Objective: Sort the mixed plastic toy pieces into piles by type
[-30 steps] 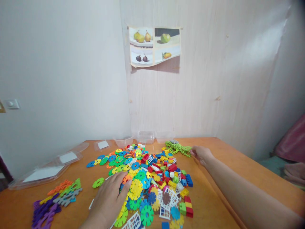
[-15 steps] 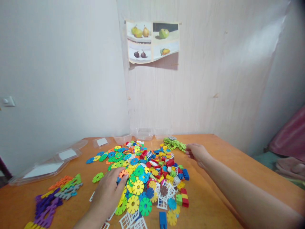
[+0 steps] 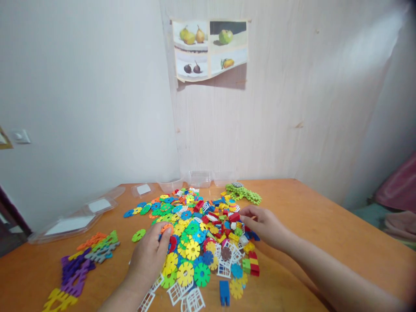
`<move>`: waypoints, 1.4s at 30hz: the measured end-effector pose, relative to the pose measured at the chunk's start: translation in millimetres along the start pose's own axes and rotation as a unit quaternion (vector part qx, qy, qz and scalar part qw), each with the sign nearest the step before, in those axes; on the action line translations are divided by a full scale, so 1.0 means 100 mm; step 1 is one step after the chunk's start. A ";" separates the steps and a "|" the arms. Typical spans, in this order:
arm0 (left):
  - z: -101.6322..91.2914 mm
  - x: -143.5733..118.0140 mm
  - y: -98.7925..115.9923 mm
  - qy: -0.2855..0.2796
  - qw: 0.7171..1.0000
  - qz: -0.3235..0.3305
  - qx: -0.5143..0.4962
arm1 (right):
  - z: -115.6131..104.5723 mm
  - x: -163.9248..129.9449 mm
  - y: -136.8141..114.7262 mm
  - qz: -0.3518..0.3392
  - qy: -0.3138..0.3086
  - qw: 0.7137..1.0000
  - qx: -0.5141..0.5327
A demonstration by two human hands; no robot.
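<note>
I am seeing both hands working the mixed toy pile (image 3: 201,236): left hand (image 3: 150,255) lying flat, fingers spread; right hand (image 3: 264,225) curling loosely over bricks, grasp unclear. Green cluster (image 3: 243,194) and flat pieces (image 3: 87,260) sitting apart; the bulk remaining unsorted.

Fruit poster (image 3: 210,48) on the wall: pictures only, no words legible.
Clear lids (image 3: 72,224) on the tabletop (image 3: 312,216): white labels, blank or too small to read.
Toy pieces (image 3: 198,234): no markings legible.

Fruit poster (image 3: 210,48) on wall; clear lids (image 3: 69,225) (perhaps plastic) far left.
</note>
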State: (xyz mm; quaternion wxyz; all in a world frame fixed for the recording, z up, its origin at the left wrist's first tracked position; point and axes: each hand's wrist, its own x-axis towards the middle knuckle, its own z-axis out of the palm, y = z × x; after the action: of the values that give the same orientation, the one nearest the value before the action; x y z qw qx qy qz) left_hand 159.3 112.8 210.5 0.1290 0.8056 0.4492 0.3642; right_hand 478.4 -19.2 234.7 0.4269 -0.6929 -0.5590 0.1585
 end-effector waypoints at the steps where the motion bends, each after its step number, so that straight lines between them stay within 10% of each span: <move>1: -0.01 0.00 0.01 0.003 1.000 -0.006 -0.001 | -0.01 -0.04 -0.04 -0.039 -0.010 0.999 -0.035; 13: 0.01 -0.04 0.03 0.026 1.000 -0.007 -0.004 | 0.22 -0.41 -0.44 -0.239 -0.097 0.950 -0.177; 42: 0.05 -0.13 0.08 -0.032 0.998 0.060 0.012 | 0.97 0.10 -0.74 -0.237 -0.103 0.924 -0.280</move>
State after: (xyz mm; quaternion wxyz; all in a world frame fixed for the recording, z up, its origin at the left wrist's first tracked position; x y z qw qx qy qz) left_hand 163.5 98.6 205.3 0.1117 0.8439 0.3999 0.3396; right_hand 366.6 30.9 236.9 0.1804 -0.6113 -0.7695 -0.0403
